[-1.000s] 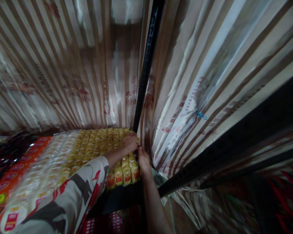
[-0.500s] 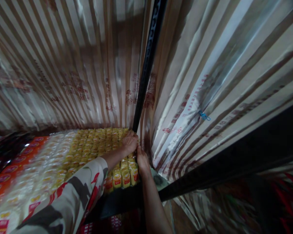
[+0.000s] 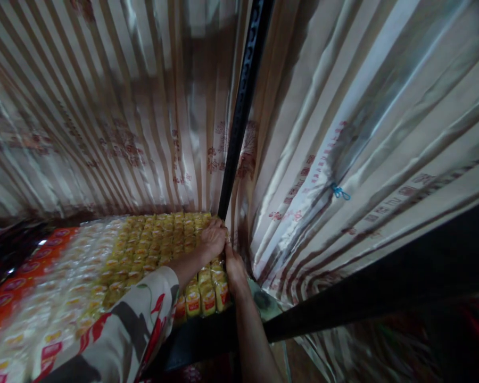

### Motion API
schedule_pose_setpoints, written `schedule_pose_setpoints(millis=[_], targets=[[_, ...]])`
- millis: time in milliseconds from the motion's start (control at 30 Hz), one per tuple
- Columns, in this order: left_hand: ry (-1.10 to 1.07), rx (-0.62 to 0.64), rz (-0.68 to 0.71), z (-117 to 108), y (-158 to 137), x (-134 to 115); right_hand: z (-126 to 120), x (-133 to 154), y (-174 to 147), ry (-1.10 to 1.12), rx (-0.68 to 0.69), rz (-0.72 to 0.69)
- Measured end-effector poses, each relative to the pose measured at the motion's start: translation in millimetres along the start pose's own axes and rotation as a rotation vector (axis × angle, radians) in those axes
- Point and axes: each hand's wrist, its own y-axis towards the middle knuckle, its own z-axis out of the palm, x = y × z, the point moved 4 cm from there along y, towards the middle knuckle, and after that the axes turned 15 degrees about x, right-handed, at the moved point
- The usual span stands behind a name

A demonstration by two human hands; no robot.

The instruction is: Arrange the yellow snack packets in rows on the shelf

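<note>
My left hand (image 3: 214, 238) reaches across the yellow-wrapped packets (image 3: 155, 234) to the foot of a dark perforated metal post (image 3: 236, 138). Its fingers are bent inward; what they grip, if anything, is too dim to make out. Close against it, my right hand (image 3: 235, 267) comes up from below along the packets' right edge, its fingers closed and their tips near the left hand. The packets stand in tight rows on a dark shelf (image 3: 199, 336). A striped plastic sheet (image 3: 303, 175) with red print hangs behind the post and on its right.
Clear-wrapped white packets (image 3: 69, 282) and an orange strip of packaging (image 3: 19, 282) lie to the left, with dark shiny packs (image 3: 8, 255) beyond. A blue tie (image 3: 340, 192) is fixed on the sheet. A dark beam (image 3: 375, 276) crosses at lower right.
The view has shifted slightly, so the post, blue tie and shelf edge sit a little differently. Both hands stay together at the post's foot with little visible movement.
</note>
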Motion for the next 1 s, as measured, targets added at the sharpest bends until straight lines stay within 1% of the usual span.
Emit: schedule_pose_setpoints(millis=[100,200,333,467,533,667,767,867,1000], targets=[[0.014,-0.015,-0.026,-1,-3,-2,0,2,-1,0.035,0.041,0.063],[0.004,-0.043,-0.014,-4,-7,-6,-1,9,-4,0.022,0.040,0.106],[-0.012,-0.006,-0.009,-3,-5,-9,-3,14,-5,-0.043,0.035,0.156],[-0.015,-0.006,-0.040,-4,-3,-10,-6,13,-5,-0.099,0.029,0.111],[-0.006,0.004,-0.018,-5,-4,-11,-7,13,-6,-0.135,0.030,0.102],[0.022,0.019,0.048,-8,-6,-13,-8,13,-5,-0.191,0.025,0.130],[0.036,0.034,0.040,-8,-4,-13,-10,14,-4,-0.197,-0.016,0.108],[0.039,0.015,0.054,-6,-3,-11,-10,15,-5,-0.217,-0.022,0.095],[0.043,-0.035,0.072,-6,-8,-10,-8,20,-9,-0.217,0.002,0.120]])
